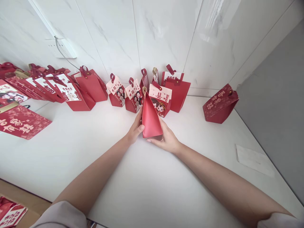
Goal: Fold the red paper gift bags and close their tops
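Observation:
A plain red paper gift box (150,118) stands on the white table (147,186) in the middle, with a gold tab at its top. My left hand (135,128) grips its left side, thumb on the front lower corner. My right hand (166,137) cups its right side and base, fingers wrapped round it. Just behind it stands a finished box with a cartoon couple (161,102).
A row of red gift boxes (82,87) lines the marble wall from the left to the centre. One dark red box (219,104) stands alone at the right. Flat red sheets (21,122) lie at the left edge. A white paper slip (254,160) lies near the table's right edge.

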Demonstrator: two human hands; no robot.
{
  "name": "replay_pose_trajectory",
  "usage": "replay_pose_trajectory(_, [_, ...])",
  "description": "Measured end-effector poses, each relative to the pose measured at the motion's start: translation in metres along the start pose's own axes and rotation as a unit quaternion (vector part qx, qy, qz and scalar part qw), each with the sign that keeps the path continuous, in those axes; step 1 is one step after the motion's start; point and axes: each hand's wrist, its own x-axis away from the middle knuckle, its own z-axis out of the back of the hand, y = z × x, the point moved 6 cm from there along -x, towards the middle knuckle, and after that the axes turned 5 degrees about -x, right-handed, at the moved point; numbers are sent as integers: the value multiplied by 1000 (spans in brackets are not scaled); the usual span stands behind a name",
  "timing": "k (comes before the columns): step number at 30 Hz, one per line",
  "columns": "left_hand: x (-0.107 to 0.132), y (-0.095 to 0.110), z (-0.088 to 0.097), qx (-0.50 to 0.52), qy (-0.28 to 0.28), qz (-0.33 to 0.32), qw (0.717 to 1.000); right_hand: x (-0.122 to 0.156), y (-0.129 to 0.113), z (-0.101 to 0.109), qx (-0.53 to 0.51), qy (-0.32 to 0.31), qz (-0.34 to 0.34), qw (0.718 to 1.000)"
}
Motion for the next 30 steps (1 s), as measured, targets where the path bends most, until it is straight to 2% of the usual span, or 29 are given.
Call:
replay_pose_trajectory(3, [-2,5,-5,-24,-47,-29,998,-1,9,0,-73,-6,-65,995])
replay_pose_trajectory(6, [-3,6,-6,-50,-51,-35,997,-1,18,2,-109,18,-116,987])
replay_pose_trajectory(21, [-4,2,-2,-40,-35,-15,998,-3,27,4,-101,47,-127,986])
replay_pose_trajectory(30, [-5,2,-2,-20,-40,-33,998,-3,31,4,-97,48,-138,985])
